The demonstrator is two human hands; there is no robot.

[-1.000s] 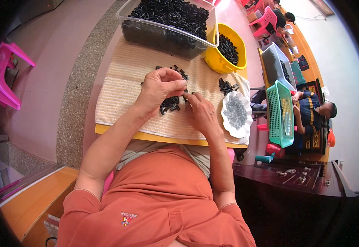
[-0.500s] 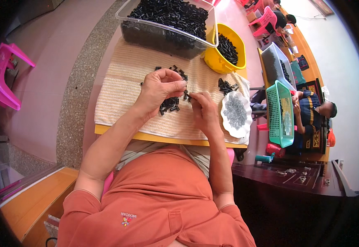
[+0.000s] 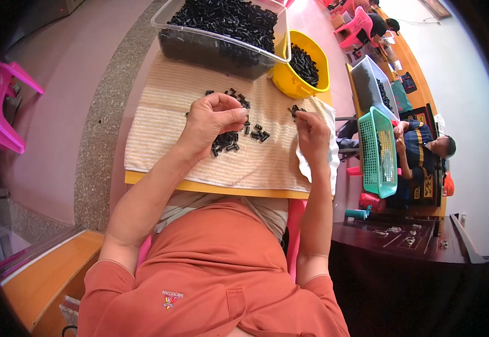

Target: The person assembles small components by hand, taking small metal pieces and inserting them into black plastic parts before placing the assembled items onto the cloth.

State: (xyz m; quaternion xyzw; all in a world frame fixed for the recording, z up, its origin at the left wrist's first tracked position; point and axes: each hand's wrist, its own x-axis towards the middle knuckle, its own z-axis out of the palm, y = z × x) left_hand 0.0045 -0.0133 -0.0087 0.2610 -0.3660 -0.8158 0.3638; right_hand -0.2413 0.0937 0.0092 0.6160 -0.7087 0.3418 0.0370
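Note:
My left hand hovers over a loose heap of small black cylindrical parts on the striped towel. Its thumb and forefinger are pinched together, and whatever lies between them is too small to name. My right hand is at a smaller cluster of black parts on the right, fingers drawn together and partly covering it. What these fingers hold, if anything, is hidden. Between the hands lie several separate black parts. A white wavy-rimmed dish sits under my right hand and wrist, mostly hidden.
A clear plastic bin full of black parts stands at the table's far side, beside a yellow tub of similar parts. Right of the table are a green basket, a seated person and another clear bin. A pink stool stands left.
My right hand has moved right, from beside the left hand to the small cluster, now covering much of the dish. My left hand stays pinched over the heap. The view has shifted slightly.

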